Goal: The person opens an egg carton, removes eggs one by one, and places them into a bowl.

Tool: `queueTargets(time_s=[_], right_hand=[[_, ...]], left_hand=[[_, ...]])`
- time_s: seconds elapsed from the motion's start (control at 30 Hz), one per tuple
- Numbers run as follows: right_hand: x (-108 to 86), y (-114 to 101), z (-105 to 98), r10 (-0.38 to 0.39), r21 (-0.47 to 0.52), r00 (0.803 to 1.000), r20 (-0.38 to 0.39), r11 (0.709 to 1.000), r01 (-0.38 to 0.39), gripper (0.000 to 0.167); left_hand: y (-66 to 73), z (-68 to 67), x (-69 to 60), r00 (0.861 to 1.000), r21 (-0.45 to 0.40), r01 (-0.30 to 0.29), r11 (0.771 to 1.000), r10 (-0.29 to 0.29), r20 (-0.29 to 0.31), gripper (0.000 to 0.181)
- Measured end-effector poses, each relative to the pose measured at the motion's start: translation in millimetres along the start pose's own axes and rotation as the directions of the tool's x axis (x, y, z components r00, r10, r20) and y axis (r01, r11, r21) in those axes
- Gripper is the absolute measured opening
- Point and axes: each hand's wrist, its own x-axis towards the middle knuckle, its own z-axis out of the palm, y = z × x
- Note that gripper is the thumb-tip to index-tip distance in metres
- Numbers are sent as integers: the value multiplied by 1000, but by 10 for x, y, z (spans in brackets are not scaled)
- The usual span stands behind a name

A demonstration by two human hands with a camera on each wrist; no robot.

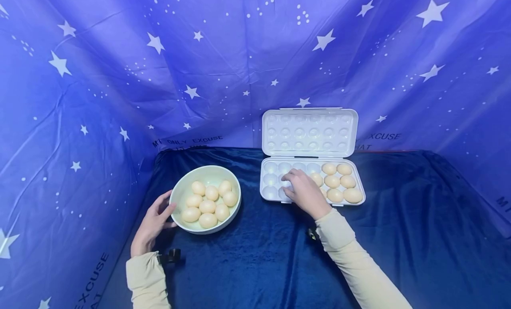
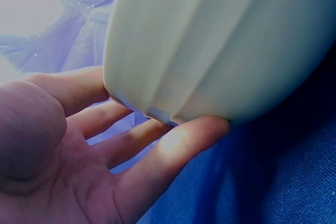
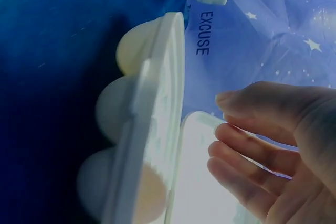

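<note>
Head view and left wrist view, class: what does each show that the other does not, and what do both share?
Only the head view shows the eggs inside the bowl, the open, partly filled egg tray, and the right hand over that tray.

Only the left wrist view shows ridges on the bowl's outer wall and the palm side of the left hand.

Both show the bowl, the left hand touching it, the starry backdrop and the blue cloth.

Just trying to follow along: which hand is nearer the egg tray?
The right hand: it hovers over the egg tray. The left hand is off to the tray's left, touching the bowl.
</note>
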Motion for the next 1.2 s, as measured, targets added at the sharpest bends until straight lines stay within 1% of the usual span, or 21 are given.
queueTargets(time_s=[0.1,0.33,0.5,0.63,0.83,0.93,1.03,1.1,1.2], right_hand=[[-76,84,1,21,0,1000,0,1000,-21,19],[-213,258,-8,46,10,999,-11,999,-45,16],[-268,323,-8,71,-16,997,13,997,-71,13],[-278,347,4,91,-20,995,33,996,-91,15],[-262,354,14,121,-2,991,52,993,-121,14],[-249,348,20,118,0,992,45,993,-118,11],[-242,340,31,114,-1,993,29,994,-114,6],[-245,337,41,115,-2,993,21,993,-115,7],[-242,332,33,124,2,992,17,992,-124,6]], left_hand=[[-5,-2,7,1000,-3,4,1000,-4,2,58],[5,-6,17,1000,-2,-11,1000,11,4,58],[13,-2,4,1000,1,-16,1000,16,4,57],[8,3,1,1000,-8,-14,1000,14,-3,56],[10,3,13,1000,-17,-17,1000,17,-6,55],[18,0,9,1000,-13,-14,1000,14,-4,56],[22,-1,2,1000,-10,4,1000,-4,0,58],[23,0,-5,1000,-8,19,1000,-19,1,58],[31,-1,-8,1000,-8,25,1000,-25,1,58]])
